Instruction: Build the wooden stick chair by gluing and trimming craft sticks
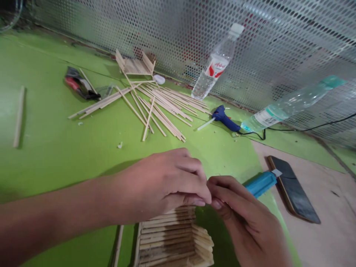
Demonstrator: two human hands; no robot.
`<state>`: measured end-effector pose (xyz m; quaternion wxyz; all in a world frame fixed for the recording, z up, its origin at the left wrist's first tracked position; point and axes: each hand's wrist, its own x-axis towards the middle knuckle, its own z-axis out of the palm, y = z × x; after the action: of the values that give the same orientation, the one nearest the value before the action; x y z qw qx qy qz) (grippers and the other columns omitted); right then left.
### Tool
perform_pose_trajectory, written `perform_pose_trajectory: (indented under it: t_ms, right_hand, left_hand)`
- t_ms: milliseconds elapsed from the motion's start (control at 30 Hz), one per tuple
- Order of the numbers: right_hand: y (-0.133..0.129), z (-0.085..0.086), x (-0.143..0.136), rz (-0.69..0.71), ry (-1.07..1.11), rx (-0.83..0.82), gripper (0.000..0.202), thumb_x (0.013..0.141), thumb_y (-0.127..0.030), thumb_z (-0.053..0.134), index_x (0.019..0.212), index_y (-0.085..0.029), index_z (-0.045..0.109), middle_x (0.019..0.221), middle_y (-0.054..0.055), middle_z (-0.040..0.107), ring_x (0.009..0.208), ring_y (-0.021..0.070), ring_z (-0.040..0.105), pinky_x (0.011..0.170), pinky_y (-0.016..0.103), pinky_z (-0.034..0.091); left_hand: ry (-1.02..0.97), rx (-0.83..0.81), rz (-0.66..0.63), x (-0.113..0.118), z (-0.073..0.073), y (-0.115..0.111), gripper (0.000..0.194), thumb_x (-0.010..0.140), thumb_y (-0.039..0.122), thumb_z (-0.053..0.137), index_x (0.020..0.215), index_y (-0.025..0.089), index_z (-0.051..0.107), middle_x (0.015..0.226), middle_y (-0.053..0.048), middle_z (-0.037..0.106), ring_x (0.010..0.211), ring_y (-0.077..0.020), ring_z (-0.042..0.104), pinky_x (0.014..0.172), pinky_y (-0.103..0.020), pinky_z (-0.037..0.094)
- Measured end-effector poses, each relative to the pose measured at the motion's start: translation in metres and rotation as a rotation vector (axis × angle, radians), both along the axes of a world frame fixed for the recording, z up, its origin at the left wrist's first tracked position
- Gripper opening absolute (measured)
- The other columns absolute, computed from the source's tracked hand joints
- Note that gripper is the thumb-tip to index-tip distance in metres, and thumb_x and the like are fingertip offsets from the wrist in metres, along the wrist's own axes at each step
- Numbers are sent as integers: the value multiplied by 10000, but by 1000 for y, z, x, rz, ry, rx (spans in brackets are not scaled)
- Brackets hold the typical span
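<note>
Two hands, left (167, 185) and right (244, 218), fingertips pinched together above stick panel (169, 237); anything gripped, cannot tell.

One blue glue gun (226, 118).

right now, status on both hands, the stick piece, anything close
Left hand, right hand: fingertips together, anything pinched hidden. Stick piece partly covered by left hand. Blue cutter beside right hand, blade out.

So the bottle on your left (213, 65) has a white label with red script on it, too small to make out, and your green-capped one (292, 104) has blurry label print. Nothing else readable tbh.
</note>
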<state>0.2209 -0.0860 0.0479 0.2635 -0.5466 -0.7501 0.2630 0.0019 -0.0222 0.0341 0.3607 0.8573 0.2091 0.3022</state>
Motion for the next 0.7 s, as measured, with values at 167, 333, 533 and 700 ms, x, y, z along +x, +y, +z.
perform_pose_trajectory:
  t_ms: [167, 333, 533, 700]
  right_hand:
    - [-6, -3, 1, 14, -92, 95, 287, 950, -195, 529, 1162, -344, 652, 1072, 21, 702, 897, 175, 703, 680, 239, 584]
    - [-11, -5, -8, -151, -89, 75, 133, 877, -270, 668, 984, -332, 617, 779, -61, 722, 641, 153, 695, 561, 230, 552]
    - [-14, -6, -14, -218, -132, 168, 103, 856, -313, 701, 873, -335, 602, 636, -97, 654, 447, 119, 563, 554, 240, 524]
    - [-11, -8, -11, -136, -152, 197, 106, 861, -306, 690, 869, -348, 593, 582, -104, 620, 389, 119, 490, 530, 250, 511]
  left_hand:
    - [12, 59, -7, -2, 2, 2, 192, 970, 247, 557, 1023, 242, 741, 1030, -11, 728, 920, -135, 562, 789, -303, 431]
    - [25, 107, -10, -3, 3, 2, 199, 972, 256, 549, 1015, 240, 743, 1028, -24, 725, 906, -148, 553, 781, -312, 421]
    - [34, 62, -12, -2, 4, 3, 202, 972, 273, 547, 996, 242, 746, 1010, -15, 726, 905, -146, 559, 784, -306, 424]
    - [23, 35, 2, -2, 4, 3, 187, 966, 261, 558, 993, 261, 742, 1009, 23, 730, 894, -137, 551, 776, -303, 425]
